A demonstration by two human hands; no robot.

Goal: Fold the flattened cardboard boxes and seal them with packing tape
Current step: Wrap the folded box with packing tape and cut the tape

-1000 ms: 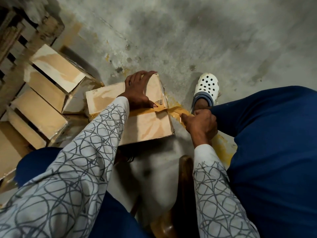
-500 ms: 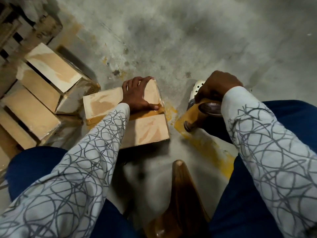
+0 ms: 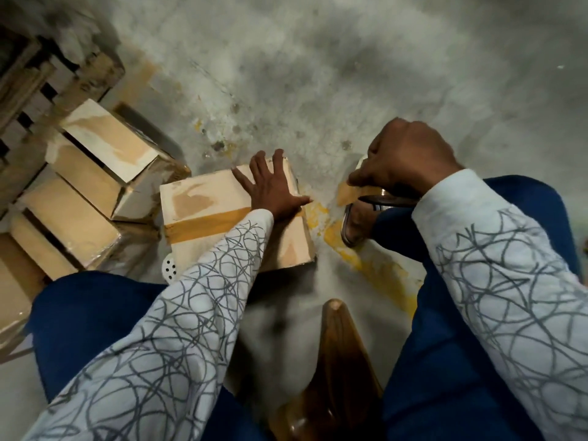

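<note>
Here the left hand [image 3: 273, 189] lies flat on top of the cardboard box [image 3: 235, 218], with its fingers spread wide and its thumb stretched out to the box's right edge. It presses on the far right part of the lid and grips nothing. The right hand [image 3: 404, 160] is curled shut around the roll of brown packing tape [image 3: 359, 192], held up off the floor, well apart from the box. A short loose end of tape sticks out to the left, under the fingers.

A strip of brown tape [image 3: 206, 224] runs across the middle of the box lid, from its left edge to under the left hand. The box sits on the grey floor [image 3: 318, 74], between the person's blue trouser legs.

Beyond the box and the hands the floor is bare, with lots of room. On the left, more boxes [image 3: 105, 160] sit close together, just beside the task box, so that side is tight. A brown wooden seat edge [image 3: 337, 361] pokes out close below.

Half a second ago the left hand's fingers were bunched together; now they are fanned out. The right hand sits nearly where it was.
</note>
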